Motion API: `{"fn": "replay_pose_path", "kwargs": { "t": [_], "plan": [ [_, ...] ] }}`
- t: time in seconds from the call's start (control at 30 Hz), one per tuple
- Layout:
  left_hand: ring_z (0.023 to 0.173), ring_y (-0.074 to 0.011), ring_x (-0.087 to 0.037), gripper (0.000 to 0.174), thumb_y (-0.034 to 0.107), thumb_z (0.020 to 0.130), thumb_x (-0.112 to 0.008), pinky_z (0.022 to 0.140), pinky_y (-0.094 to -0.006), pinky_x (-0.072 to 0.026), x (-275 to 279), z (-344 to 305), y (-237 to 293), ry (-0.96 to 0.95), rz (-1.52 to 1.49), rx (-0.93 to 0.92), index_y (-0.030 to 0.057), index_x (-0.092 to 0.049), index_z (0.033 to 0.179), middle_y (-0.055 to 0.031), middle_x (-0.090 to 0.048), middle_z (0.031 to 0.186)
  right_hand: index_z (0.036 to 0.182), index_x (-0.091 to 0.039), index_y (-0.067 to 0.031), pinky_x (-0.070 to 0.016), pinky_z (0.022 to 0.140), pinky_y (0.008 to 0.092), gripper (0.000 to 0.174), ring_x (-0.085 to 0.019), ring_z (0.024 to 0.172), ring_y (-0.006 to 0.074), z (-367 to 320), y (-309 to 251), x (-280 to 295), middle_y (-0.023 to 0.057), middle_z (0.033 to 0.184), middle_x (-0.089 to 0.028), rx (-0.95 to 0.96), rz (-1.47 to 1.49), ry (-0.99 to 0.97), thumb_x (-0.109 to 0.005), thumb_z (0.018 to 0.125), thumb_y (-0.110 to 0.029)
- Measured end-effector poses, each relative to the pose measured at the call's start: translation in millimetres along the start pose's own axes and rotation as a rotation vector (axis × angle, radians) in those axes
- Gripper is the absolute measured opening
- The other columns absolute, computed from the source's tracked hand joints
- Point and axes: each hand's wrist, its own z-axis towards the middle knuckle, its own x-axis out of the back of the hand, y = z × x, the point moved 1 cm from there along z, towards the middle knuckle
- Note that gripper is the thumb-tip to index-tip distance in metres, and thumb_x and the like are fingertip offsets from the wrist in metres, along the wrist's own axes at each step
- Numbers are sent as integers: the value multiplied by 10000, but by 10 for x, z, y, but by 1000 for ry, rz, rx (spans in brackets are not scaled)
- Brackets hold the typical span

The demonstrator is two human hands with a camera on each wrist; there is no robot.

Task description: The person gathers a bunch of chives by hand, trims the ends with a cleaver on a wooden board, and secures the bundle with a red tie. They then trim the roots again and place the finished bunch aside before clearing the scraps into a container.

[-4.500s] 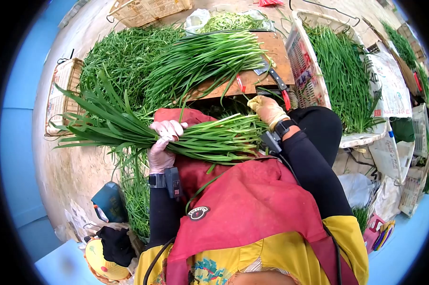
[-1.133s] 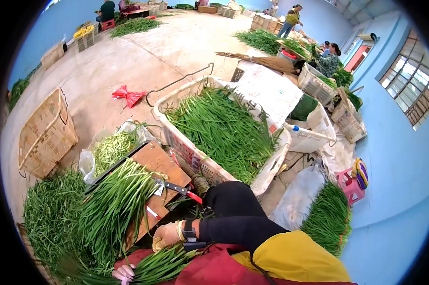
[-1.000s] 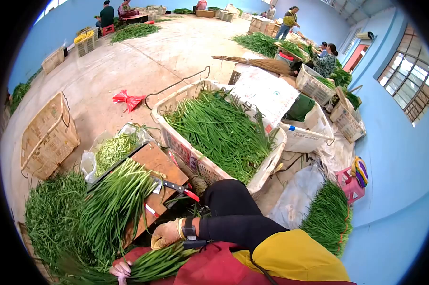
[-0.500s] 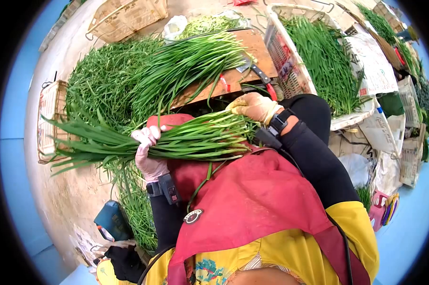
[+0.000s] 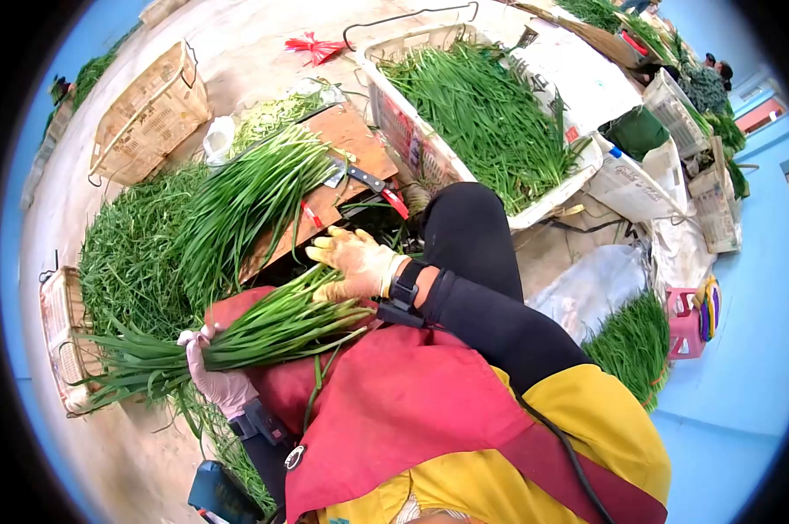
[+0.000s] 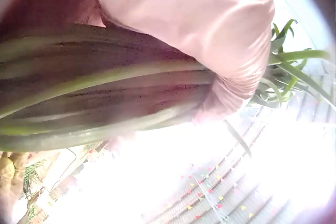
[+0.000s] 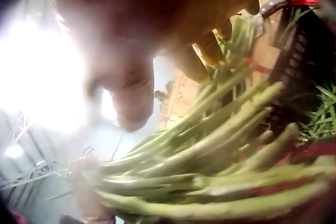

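My left hand (image 5: 216,377), in a pale pink glove, grips a bundle of long green garlic chives (image 5: 277,327) over the red apron. In the left wrist view, its gloved fingers (image 6: 231,35) wrap round the stalks (image 6: 100,90). The leafy ends fan out to the left, the pale stem ends point right. Above those ends is my right hand (image 5: 360,266) in a yellowish glove, fingers extended and apart. The right wrist view has the thumb (image 7: 134,98) separate from the other fingers, with the stems (image 7: 210,155) loosely spread below.
A wooden board (image 5: 360,135) carries more garlic chives (image 5: 259,179) and a black-handled knife (image 5: 368,181). A loose green heap (image 5: 133,253) lies left of it. A white crate (image 5: 438,155) full of chives stands beyond my knee; another crate (image 5: 146,122) tilts at the back left.
My right fingers, earlier drawn together at the stem ends, now spread apart over them. My left hand keeps its grip on the bundle. The head view has swung round to the right.
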Motion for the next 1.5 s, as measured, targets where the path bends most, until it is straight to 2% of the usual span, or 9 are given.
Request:
{"fn": "replay_pose_path", "kwargs": {
  "t": [0.23, 0.37, 0.63, 0.77, 0.83, 1.07, 1.2, 1.3, 1.5],
  "plan": [
    [883, -169, -613, 199, 136, 895, -627, 854, -324, -493, -490, -62, -67, 101, -17, 101, 22, -580, 1052, -79, -644, 942, 1499, -125, -54, -302, 1040, 555, 1199, -427, 1277, 390, 134, -639, -204, 197, 1348, -480, 290, 31, -23, -814, 609, -467],
    [1195, -263, -526, 464, 152, 882, -600, 1062, -403, -383, -405, -37, -71, -52, 15, 136, -22, -491, 1298, -147, -556, 1268, 1368, -444, -102, -491, 874, 389, 737, -612, 1000, 365, 230, -530, -394, 212, 1098, -628, 281, 264, -29, -694, 687, -236],
    [1327, -330, -389, 922, 342, 756, -718, 1123, -496, -312, -606, 80, 303, -397, 146, 22, 42, -223, 1474, -99, -306, 1496, 1206, -598, -89, -502, 820, 324, 510, -655, 918, 221, 311, -556, -51, 108, 999, -696, 108, 412, -534, -694, 714, -185],
    [1044, -268, -567, 851, 194, 737, -732, 943, -401, -473, -556, 158, 374, -411, -18, 116, 21, -294, 1446, -75, -565, 1146, 1203, -586, -35, -507, 771, 301, 489, -625, 847, 136, 430, -555, 9, 53, 977, -697, 99, 613, -706, -713, 734, -83],
    [805, -164, -551, 413, 138, 834, -661, 871, -392, -472, -328, 240, 318, -384, 89, 107, 85, -490, 1206, 0, -564, 864, 1293, -520, -29, -505, 778, 292, 578, -616, 877, 132, 491, -497, -63, 61, 1030, -685, 136, 715, -697, -730, 758, -80],
    [1055, -218, -628, 137, 111, 903, -625, 882, -402, -500, 177, 211, 512, 117, -102, -34, 60, -573, 1019, -82, -658, 1043, 1356, -480, -19, -418, 967, 288, 532, -558, 1066, 154, 398, 303, 36, 86, 1175, -614, 26, 623, -127, -647, 875, -171],
    [896, -194, -616, 113, 115, 922, -606, 848, -358, -530, 449, 199, 477, 164, -212, -31, 29, -570, 985, -30, -592, 893, 1264, -576, -24, -456, 882, 230, 394, -587, 964, 109, 147, 242, -38, 45, 1092, -645, 140, 755, 142, -575, 875, 40],
    [863, -192, -618, 107, 124, 923, -610, 841, -359, -532, 488, 215, 467, 285, -168, -45, 28, -579, 956, -32, -588, 875, 1366, -497, -89, -474, 893, 294, 538, -623, 991, 194, 9, -231, 28, 112, 1142, -650, 533, 581, 133, -538, 844, 38],
    [813, -185, -635, 141, 119, 893, -653, 799, -366, -551, 359, 168, 489, 330, -74, -28, 33, -628, 1001, -33, -611, 832, 1317, -543, -337, -508, 808, 351, 538, -640, 916, 302, 247, -442, -297, 78, 1117, -649, 515, 215, -19, -560, 834, -102]
  ]
}}
